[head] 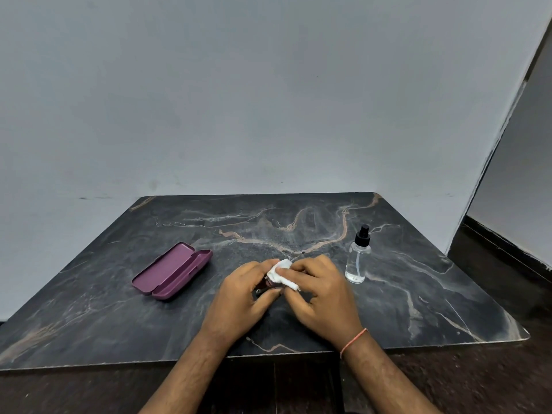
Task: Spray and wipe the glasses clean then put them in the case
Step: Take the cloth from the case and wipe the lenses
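Looks like a plain room in a home or small office, can't tell which. Evidence: bare pale grey painted wall (268, 94) w/ faint scuffs fills the upper half; a wall corner w/ chipped edge (504, 121) on the right, opening to a side passage w/ dark skirting (504, 243) along the floor. Dark marble-pattern tabletop (298, 222), black w/ tan and white veins, pushed to the wall at its far edge; near edge thin and slightly worn. Dark wood-look floor (478, 380) below the near edge and right side. No lab or shop fittings in view; dim, even indoor light.
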`<state>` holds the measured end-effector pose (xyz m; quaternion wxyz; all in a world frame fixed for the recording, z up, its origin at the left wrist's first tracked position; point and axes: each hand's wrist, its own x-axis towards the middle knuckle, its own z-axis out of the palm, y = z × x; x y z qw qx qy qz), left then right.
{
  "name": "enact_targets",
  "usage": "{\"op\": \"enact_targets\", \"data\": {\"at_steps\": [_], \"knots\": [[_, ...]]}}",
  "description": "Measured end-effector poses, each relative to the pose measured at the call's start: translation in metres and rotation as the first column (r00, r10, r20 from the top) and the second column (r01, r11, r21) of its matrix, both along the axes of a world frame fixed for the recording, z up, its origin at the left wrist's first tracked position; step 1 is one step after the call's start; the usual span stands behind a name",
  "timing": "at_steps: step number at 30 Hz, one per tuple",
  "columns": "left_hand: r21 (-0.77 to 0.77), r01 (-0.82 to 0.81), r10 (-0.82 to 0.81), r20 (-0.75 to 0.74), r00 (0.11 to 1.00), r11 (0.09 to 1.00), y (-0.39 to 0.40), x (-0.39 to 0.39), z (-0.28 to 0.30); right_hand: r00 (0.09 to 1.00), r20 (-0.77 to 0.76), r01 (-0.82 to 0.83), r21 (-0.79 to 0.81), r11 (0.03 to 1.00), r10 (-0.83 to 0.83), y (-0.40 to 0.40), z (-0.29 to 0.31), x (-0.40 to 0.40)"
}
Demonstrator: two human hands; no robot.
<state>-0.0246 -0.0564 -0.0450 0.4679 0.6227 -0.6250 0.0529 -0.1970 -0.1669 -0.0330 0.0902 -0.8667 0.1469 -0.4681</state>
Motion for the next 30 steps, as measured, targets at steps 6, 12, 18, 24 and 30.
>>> {"op": "enact_targets", "data": {"at_steps": [6, 12, 18, 24, 30], "knots": [[-0.005, -0.015, 0.015, -0.003, 1.0, 1.0, -0.0011, 0.0008, -0.0015, 0.999, 0.042, 0.021, 0.024, 0.999, -0.022, -0.0014, -0.001, -0.0027], [0.015, 0.005, -0.005, 0.005, 1.0, 1.0, -0.0023, 0.002, -0.0023, 1.0, 0.0, -0.012, -0.029, 1.0, 0.012, -0.0013, -0.0008, -0.0002], [0.005, -0.023, 0.023, -0.002, 1.0, 1.0, -0.0023, 0.0034, -0.0034, 0.999, 0.054, -0.001, -0.009, 1.0, 0.001, -0.0028, -0.0027, -0.0015], [-0.005, -0.002, 0.002, -0.025, 1.0, 1.0, -0.002, 0.0034, -0.0027, 1.0, -0.008, 0.001, -0.051, 0.999, -0.001, -0.0028, -0.0031, 0.0013], [0.013, -0.009, 0.009, -0.025, 1.0, 1.0, -0.0017, 0.0027, -0.003, 0.995, 0.041, 0.087, 0.009, 0.996, -0.088, -0.0039, -0.0039, 0.0004]]}}
